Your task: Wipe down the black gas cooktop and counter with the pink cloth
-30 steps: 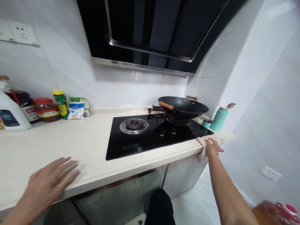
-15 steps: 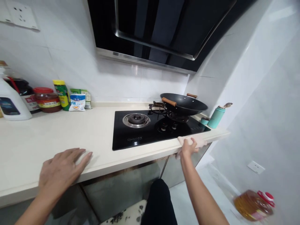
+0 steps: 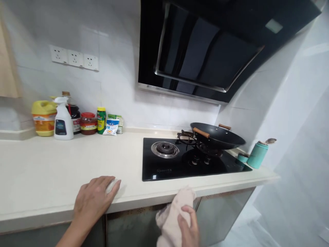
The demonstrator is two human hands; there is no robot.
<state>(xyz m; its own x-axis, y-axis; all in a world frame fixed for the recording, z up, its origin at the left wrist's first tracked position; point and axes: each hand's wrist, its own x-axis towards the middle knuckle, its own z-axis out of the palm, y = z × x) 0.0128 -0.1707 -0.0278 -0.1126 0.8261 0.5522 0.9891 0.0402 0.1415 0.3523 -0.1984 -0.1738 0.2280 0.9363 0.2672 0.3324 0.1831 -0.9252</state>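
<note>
A pale pink cloth (image 3: 174, 214) hangs in my right hand (image 3: 189, 224), whose fingers are closed on it. The cloth's top reaches the front edge of the cream countertop (image 3: 123, 154), below the black gas stove (image 3: 164, 169). My left hand (image 3: 96, 197) rests on the counter near its front edge, left of the stove, fingers stretched out and nothing held. A black wok (image 3: 218, 135) with wooden handles sits on the stove's right burner. The lower part of the cloth runs out of view at the bottom.
Against the wall stand a yellow jug (image 3: 44, 118), a white spray bottle (image 3: 63, 120), a red-lidded jar (image 3: 88, 123) and seasoning packets (image 3: 111, 127). A turquoise flask (image 3: 257, 154) is right of the stove. The black range hood (image 3: 195, 51) overhangs it; cabinet doors (image 3: 226, 216) are below.
My right hand has moved left along the counter's front edge with the cloth, which now hangs lower. The view has turned left, and my left hand stays on the counter.
</note>
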